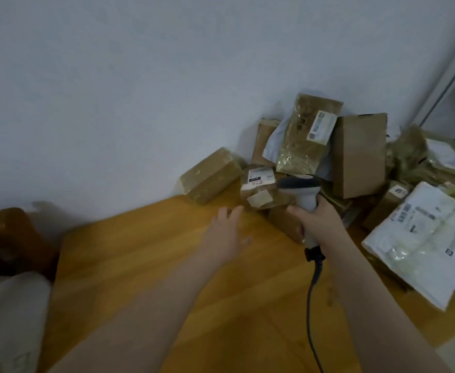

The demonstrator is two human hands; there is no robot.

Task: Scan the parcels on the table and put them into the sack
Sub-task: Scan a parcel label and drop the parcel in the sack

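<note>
The right hand (pixel 319 219) is wrapped around the handle of the scanner (pixel 303 195), whose head points away from the wrist toward the small labelled parcel (pixel 261 188) lying directly ahead of it. The left hand (pixel 227 230) is spread flat and empty over the table (pixel 145 265), fingertips just short of that parcel's near corner. Remaining parcels are heaped beyond and outboard of the scanner grip, a white mailer (pixel 422 243) lying flat beside the right forearm. The sack (pixel 8 319) (pale fabric, only partly visible) sits well outboard of the left arm. Recommended: the free hand should steady the parcel with its label facing up toward the scanner head, keeping fingers off the barcode, before lifting it. The trailing cable (pixel 311 305) should stay clear of the carry path.
</note>
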